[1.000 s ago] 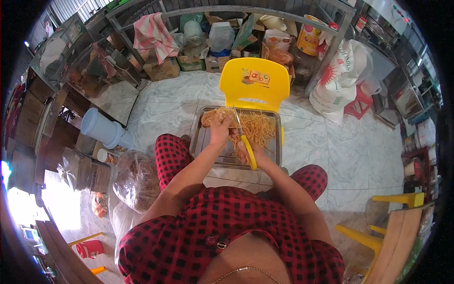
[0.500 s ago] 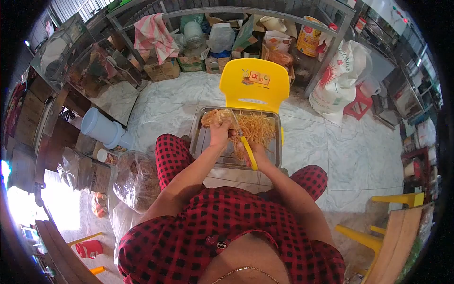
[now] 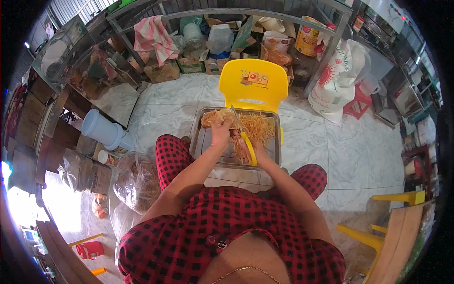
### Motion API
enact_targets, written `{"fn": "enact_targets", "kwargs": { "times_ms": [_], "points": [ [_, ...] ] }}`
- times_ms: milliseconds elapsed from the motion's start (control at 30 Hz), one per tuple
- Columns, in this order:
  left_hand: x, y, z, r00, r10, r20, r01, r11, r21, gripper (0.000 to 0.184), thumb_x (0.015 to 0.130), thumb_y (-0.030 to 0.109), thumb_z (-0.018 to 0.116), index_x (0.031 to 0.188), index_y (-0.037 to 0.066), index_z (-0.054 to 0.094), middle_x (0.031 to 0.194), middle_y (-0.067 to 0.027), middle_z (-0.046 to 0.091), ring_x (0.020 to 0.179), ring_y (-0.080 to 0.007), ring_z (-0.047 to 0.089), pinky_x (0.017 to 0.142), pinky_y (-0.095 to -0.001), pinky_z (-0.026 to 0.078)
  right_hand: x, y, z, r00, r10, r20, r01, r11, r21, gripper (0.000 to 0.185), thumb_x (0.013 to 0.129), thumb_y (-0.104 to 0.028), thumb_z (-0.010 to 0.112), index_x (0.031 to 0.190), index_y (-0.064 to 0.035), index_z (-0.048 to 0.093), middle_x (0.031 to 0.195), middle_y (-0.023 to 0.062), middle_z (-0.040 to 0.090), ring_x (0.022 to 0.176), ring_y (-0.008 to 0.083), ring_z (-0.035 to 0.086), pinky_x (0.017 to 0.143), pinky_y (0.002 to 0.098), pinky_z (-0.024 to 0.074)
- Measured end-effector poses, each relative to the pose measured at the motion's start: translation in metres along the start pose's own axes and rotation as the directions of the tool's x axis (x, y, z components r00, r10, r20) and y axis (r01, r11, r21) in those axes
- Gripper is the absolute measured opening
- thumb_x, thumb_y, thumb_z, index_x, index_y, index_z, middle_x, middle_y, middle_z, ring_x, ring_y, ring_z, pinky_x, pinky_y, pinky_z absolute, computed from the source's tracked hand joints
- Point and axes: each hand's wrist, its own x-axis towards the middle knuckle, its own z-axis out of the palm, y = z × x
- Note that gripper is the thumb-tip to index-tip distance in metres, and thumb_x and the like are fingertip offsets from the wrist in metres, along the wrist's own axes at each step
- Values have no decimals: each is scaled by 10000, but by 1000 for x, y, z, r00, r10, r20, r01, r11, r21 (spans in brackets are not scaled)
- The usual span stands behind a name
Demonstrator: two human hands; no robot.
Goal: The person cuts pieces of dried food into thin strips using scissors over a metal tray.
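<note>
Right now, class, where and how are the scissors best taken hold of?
Probably by the yellow handle, from the near right, where the right hand grips. The scissors slant: the handle points back toward the wearer, while the blade end points forward and left, close to the left hand, so that end is best avoided.

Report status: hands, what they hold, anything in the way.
Left hand gripping amber bundle. Right hand holding yellow-handled scissors. Strips heaped in metal tray. Yellow chair back at tray's far side, clear of hands.
</note>
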Motion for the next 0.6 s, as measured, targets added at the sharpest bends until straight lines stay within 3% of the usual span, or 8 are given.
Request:
{"fn": "enact_targets", "kwargs": {
  "times_ms": [67, 200, 300, 600],
  "points": [
    [6, 7, -1, 980, 197, -36, -192, 975, 109, 76, 882, 125, 537, 900, 52, 527, 642, -34, 568, 430, -94, 509, 358, -227, 390, -3, -3, -1, 1000, 12, 3, -12, 1000, 11, 416, 867, -447, 534, 902, -33, 528, 554, 19, 469, 431, 122, 493, 401, 252, 405],
    [27, 19, -17, 933, 360, -17, -341, 898, 278, 111, 889, 138, 529, 941, 42, 511, 637, -33, 558, 423, -89, 504, 345, -229, 385, -3, -2, -4, 996, 69, 47, -66, 995, -69, 415, 870, -471, 508, 904, -57, 519, 591, 26, 486, 463, 122, 506, 429, 255, 421],
    [30, 28, -17, 946, 323, -33, -304, 915, 264, 145, 892, 152, 525, 964, 29, 501, 642, -34, 548, 418, -89, 498, 334, -229, 380, -6, -3, -5, 994, 35, 106, -16, 985, -174, 466, 856, -522, 491, 927, -61, 510, 598, 24, 485, 480, 115, 508, 444, 259, 432],
    [43, 23, -31, 921, 381, 75, -379, 839, 390, 194, 906, 158, 504, 1059, 40, 491, 779, -31, 574, 553, -78, 552, 415, -211, 448, -4, -2, -6, 982, 126, 139, -106, 984, -143, 549, 832, -580, 486, 984, -53, 508, 634, 26, 491, 504, 110, 507, 464, 256, 441]
  ]
}}
